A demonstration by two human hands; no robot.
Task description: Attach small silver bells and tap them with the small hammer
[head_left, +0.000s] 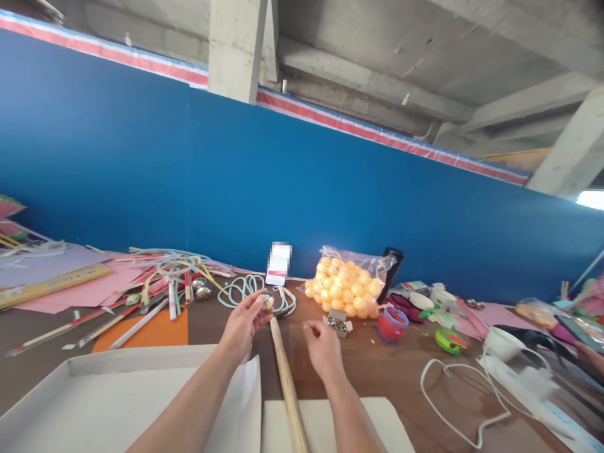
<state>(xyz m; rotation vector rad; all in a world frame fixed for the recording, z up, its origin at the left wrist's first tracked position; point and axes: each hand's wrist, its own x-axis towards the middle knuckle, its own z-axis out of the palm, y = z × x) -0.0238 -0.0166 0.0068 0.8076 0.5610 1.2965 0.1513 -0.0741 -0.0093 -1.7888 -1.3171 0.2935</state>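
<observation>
A shiny metallic ball (267, 301) is held between the thumb and fingers of my left hand (243, 324), above the far end of a wooden stick (287, 384). My right hand (323, 349) is to the right of the stick, its thumb and fingertips pinched together; anything between them is too small to make out. Just beyond it stands a small open box (338, 323) of small metal pieces. Behind the box lies a clear bag of orange balls (346, 286). A coil of pale tubing (243, 289) rests behind my left hand.
A white tray (70, 384) fills the near left, with orange paper, sticks and silvery balls (202, 289) beyond. Red tape (392, 323), a green tape measure (450, 340), a white cable (425, 384) and a white cup (503, 343) are on the right. Part of another person's hand shows far right.
</observation>
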